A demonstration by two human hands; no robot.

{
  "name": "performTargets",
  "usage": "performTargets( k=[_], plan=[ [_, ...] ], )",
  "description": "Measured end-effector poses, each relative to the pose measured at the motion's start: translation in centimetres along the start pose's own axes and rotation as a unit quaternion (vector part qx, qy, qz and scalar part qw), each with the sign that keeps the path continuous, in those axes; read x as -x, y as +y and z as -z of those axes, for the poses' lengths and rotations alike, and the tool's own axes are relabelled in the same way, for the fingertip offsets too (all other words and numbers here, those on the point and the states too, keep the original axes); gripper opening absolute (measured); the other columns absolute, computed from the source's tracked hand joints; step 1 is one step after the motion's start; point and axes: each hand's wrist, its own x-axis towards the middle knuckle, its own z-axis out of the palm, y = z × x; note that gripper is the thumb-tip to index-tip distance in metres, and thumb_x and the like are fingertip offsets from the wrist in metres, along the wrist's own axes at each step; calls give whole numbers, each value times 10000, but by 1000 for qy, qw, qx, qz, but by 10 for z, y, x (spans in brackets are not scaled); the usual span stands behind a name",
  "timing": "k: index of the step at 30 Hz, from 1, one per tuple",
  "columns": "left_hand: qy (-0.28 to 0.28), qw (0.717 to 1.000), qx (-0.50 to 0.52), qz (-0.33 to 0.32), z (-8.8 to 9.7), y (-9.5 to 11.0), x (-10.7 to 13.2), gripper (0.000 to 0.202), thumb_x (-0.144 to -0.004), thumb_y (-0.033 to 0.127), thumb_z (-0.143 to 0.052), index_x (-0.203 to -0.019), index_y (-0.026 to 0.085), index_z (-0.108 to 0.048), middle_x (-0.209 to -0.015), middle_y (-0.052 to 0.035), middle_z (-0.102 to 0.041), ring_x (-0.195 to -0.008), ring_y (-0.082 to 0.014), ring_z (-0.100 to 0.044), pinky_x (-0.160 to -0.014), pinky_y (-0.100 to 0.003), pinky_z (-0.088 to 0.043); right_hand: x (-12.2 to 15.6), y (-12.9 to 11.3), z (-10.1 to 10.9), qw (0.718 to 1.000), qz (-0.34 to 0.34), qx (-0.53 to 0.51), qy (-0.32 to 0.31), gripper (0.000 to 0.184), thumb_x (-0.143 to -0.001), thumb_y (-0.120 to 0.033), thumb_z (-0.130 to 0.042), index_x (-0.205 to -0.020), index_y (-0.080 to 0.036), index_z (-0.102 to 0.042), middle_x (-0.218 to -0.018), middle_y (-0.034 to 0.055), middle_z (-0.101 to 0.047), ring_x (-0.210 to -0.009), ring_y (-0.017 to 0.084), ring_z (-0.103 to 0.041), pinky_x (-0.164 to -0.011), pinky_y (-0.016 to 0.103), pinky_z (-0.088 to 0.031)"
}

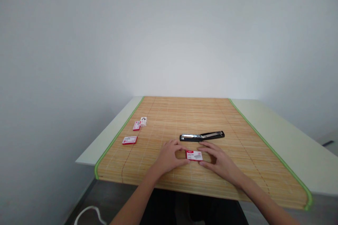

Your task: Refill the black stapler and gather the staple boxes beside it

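Observation:
A small red and white box of staples [194, 155] lies flat on the bamboo mat near its front edge, printed side up. My left hand [170, 156] has its thumb and finger closed about the box's left end. At the right end, my right hand [220, 161] does the same with its thumb and fingertips. Just beyond both hands is a black stapler [202, 136], swung open, with its metal staple channel showing. My right fingertips come close to the stapler's underside edge.
To the left on the mat [163, 112] lie a red and white box [129, 140], another like it [136, 125] and a white box [143, 121] touching that one. White tabletop [113, 126] shows at both sides, with a wall behind. A white cable [91, 208] hangs below left.

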Motion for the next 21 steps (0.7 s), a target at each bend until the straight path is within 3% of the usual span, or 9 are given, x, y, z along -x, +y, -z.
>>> performTargets(
  k=[3, 13, 21],
  plan=[
    [1, 1000, 12, 3, 1, -2, 2, 427, -722, 554, -857, -1091, 363, -757, -1097, -11, -643, -1049, -250, -587, -955, -374, -435, -3, -4, -1, 1000, 4, 15, -6, 370, -873, -462, -734, -1226, -355, -714, -1452, 45, -581, -1343, 306, -534, -1137, 528, -441],
    [-10, 998, 55, 0, 3, -14, 2, 388, -742, 509, -857, -1085, 347, -777, -1132, -12, -669, -1072, -243, -610, -977, -360, -455, -4, -6, 2, 1000, -8, -4, -17, 364, -883, -466, -721, -1229, -354, -723, -1455, 40, -575, -1344, 301, -530, -1142, 513, -440],
    [-31, 998, 48, 19, 33, -33, 13, 359, -760, 500, -837, -1054, 302, -778, -1113, -32, -655, -1047, -246, -611, -966, -358, -467, -6, -6, 4, 999, -24, -24, -25, 379, -871, -484, -729, -1222, -341, -736, -1461, 48, -570, -1339, 308, -534, -1154, 500, -425]
  ],
)
